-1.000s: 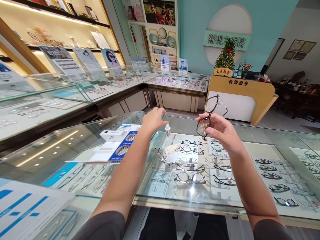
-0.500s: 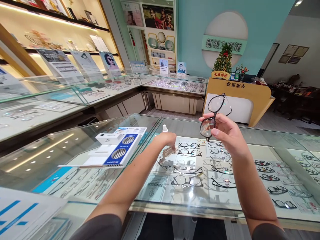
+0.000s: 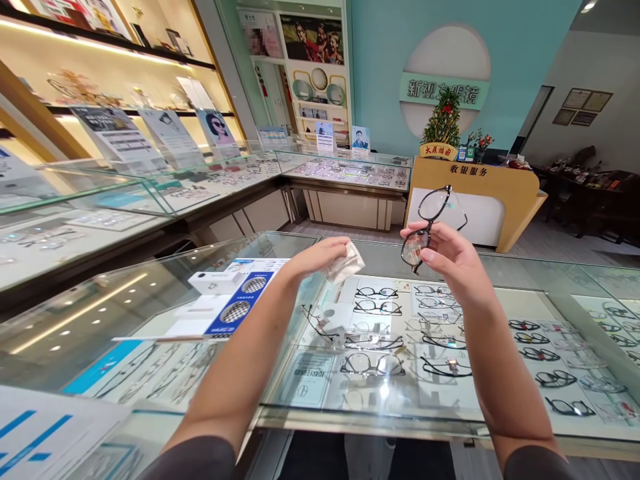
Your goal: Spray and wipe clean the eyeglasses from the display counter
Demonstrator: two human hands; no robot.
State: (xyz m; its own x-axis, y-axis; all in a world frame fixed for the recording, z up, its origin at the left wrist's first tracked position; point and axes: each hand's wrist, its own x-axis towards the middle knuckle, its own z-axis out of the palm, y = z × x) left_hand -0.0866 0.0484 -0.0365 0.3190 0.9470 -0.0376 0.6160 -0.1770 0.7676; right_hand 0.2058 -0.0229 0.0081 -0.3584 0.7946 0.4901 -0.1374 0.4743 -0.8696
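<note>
Head: left hand (image 3: 319, 254) pinches cloth (image 3: 346, 265), fingertips hidden; right hand (image 3: 450, 259) pinches glasses (image 3: 434, 204).

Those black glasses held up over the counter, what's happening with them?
A person stands at a glass counter in an eyewear shop. Their right hand holds the black-framed glasses up above it. Their left hand grips a small pale cloth just beside them, not touching the lenses. A blue and white box lies on the counter to the left, and display frames sit under the glass.
</note>
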